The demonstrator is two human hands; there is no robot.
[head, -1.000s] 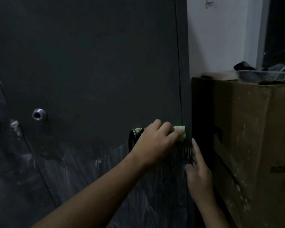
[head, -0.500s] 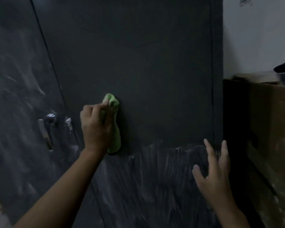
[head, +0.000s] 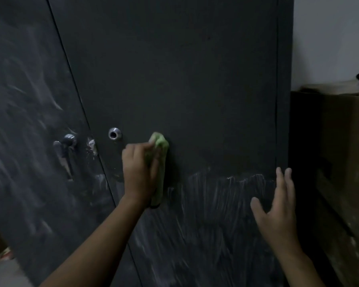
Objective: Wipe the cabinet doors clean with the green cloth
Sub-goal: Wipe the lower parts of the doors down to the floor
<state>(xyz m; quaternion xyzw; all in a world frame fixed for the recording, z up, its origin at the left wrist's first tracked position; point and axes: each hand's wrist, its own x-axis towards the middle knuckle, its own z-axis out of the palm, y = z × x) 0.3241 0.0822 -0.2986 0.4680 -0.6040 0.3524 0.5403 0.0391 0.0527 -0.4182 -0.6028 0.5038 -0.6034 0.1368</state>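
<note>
The dark grey right cabinet door (head: 195, 79) fills the middle of the view; its lower part is streaked with pale smears. My left hand (head: 139, 170) grips the folded green cloth (head: 161, 162) and presses it against this door, just right of a round metal lock (head: 114, 133). My right hand (head: 278, 212) is held with straight, spread fingers at the door's right edge, over the smeared area. The left cabinet door (head: 25, 121) is also smeared and carries a metal handle (head: 65, 150).
A brown cardboard box (head: 340, 162) stands close against the cabinet's right side, with dark items on top. A white wall (head: 330, 38) rises behind it. A strip of floor shows at the bottom left.
My left hand swept the cloth from the door's right edge leftward toward the lock, then a little back to the right. My right hand stayed near the right edge. The view shifted left.
</note>
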